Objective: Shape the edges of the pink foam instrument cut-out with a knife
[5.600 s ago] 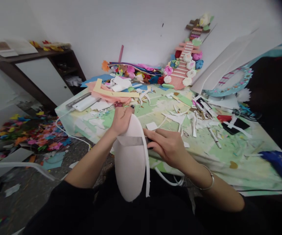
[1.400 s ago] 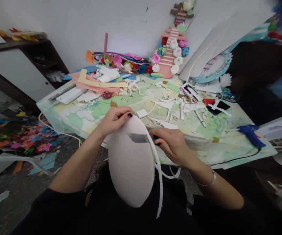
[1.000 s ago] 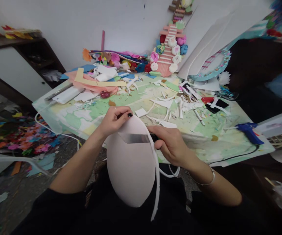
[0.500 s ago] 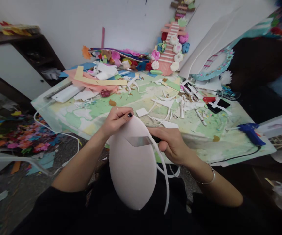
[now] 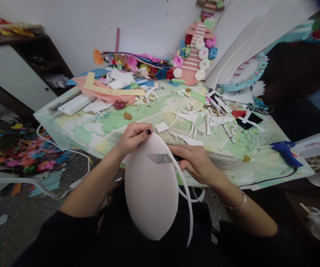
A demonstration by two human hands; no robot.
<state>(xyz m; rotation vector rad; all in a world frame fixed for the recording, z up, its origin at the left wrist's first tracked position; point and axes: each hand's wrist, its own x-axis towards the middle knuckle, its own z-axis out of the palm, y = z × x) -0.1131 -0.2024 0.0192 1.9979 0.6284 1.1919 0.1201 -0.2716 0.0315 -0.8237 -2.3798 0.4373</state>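
Note:
My left hand (image 5: 136,139) pinches the top of a white oval foam sheet (image 5: 151,196), thumb in front, and holds it upright before my chest. In my right hand (image 5: 195,161) is a craft knife (image 5: 160,158), its wide blade lying across the sheet's upper right edge. Most of the knife's handle is hidden by my fingers. A thin white trimmed strip (image 5: 188,211) curls down from that edge, beside the blade. Another white loop shows behind it, under the table edge.
The green-patterned table (image 5: 115,126) carries white foam scraps (image 5: 186,116), a marker pen (image 5: 229,134) and a blue glue gun (image 5: 286,152) at right. A flower-trimmed pink ladder piece (image 5: 192,66) leans on the wall. Coloured paper flowers (image 5: 35,152) lie at lower left.
The blade has slid slightly to the right and up along the sheet's edge, so less of it overlaps the sheet. My left hand keeps its hold. The whole view has shifted a little.

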